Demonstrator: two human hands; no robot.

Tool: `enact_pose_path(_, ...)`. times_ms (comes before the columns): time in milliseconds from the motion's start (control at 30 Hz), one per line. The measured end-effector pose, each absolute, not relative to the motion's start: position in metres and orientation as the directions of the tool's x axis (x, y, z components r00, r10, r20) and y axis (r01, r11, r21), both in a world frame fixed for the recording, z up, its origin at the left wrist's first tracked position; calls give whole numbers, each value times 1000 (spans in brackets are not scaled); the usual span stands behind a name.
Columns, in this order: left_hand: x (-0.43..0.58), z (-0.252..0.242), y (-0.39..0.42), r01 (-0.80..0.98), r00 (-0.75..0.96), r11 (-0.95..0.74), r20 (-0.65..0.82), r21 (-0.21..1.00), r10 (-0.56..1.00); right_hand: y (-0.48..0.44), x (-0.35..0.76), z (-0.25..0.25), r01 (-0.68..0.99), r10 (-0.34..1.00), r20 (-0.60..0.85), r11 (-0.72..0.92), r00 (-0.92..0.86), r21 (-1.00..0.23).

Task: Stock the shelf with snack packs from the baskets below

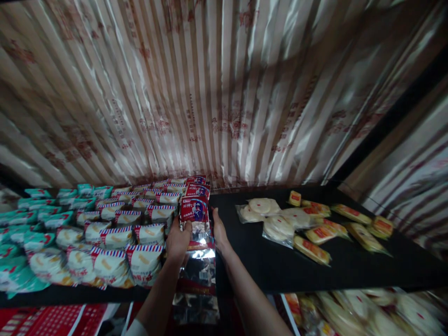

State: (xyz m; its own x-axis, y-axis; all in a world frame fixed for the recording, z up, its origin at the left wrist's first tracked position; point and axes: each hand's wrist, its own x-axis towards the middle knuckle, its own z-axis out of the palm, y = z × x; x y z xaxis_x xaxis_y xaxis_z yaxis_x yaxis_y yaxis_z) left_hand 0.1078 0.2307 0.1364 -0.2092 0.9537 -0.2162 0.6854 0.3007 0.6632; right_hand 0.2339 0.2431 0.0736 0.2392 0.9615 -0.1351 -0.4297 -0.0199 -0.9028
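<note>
My left hand (179,239) is closed on the left side of a dark red snack packet (192,209), thumb lying on its front. On the packet's right side, my right hand (220,229) presses its fingers along the edge, and the fingertips are partly hidden. More red packets (198,190) stand in a row behind it. Below and nearer to me, silver-and-red packets (198,268) lie between my forearms; whether they join the held one I cannot tell. White snack bags with striped tops (150,235) fill the shelf just left of my left hand.
Teal-topped bags (38,240) stand at the far left of the black shelf (241,266). Clear packs of round white flatbreads (278,228) and yellow wrapped snacks (320,233) lie to the right. Below are a red crate (52,319) and more packs (367,310). A striped sheet (224,93) backs the shelf.
</note>
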Motion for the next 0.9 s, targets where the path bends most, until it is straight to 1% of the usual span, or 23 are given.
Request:
enact_pose_path(133,107,135,231,677,-211,303,-218,670,953,239,231,88,-563,959,-252,-139,129,-814)
enact_pose_path(200,107,134,231,679,-220,312,-220,665,950,238,231,92,-582,963,-253,-156,90,-798)
enact_pose_path(333,107,132,232,691,-231,322,-224,647,947,239,235,93,-568,974,-223,-163,37,-807)
enact_pose_path(533,104,126,233,663,-232,324,-226,675,946,254,244,78,-489,981,-185,-135,55,-862)
enact_pose_path(633,104,124,234,656,-238,346,-251,671,938,266,254,70,-436,971,-159,-66,180,-897)
enact_pose_path(733,105,123,234,651,-250,361,-260,668,933,282,263,70,-440,945,-196,-64,262,-896)
enact_pose_path(800,105,122,234,643,-252,347,-238,683,938,293,263,75,-466,951,-196,-66,238,-883)
enact_pose_path(900,105,122,233,630,-244,323,-215,706,946,309,255,85,-509,981,-146,-61,129,-859)
